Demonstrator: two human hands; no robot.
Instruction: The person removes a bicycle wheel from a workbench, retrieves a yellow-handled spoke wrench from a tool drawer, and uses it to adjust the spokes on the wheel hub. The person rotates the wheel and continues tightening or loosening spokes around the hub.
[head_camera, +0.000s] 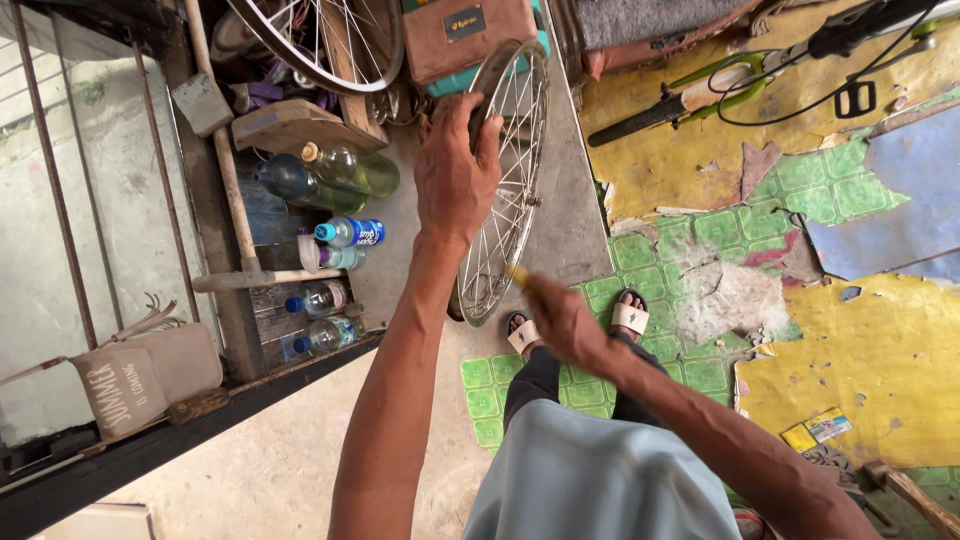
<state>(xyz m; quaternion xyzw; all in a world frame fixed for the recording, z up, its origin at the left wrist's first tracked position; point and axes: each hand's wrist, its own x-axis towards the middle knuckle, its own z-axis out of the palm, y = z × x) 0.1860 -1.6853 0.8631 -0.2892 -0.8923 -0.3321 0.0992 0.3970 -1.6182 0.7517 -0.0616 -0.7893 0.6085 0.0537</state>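
From the head view I see my left hand (455, 175) up at the top of a bare bicycle wheel rim (530, 90), fingers (488, 135) wrapped over the metal edge and clenched on it, holding the wheel upright on the concrete floor (575, 215). The rim stands on its edge, its lower part down near my feet, with the thin spokes (500, 230) fanning out across its middle. My right hand (562, 320) is lower, beside the bottom stretch of the rim, its fingers pinched on a small yellowish tool (519, 275) whose tip points in among the spokes; the hand is blurred, so I cannot tell exactly what the tool is or whether it touches a spoke. Below the hands are my two feet in pale sandals (630, 318), standing on a patch of green tiled floor covering (680, 260) that is torn and worn, with yellow sheeting (860, 350) to the right. To the left of the wheel, several plastic bottles (345, 232) lie and stand together next to a wooden handle (225, 160). A second spoked wheel (320, 45) leans at the top of the view, and a green bicycle frame (720, 90) lies on the floor at upper right.
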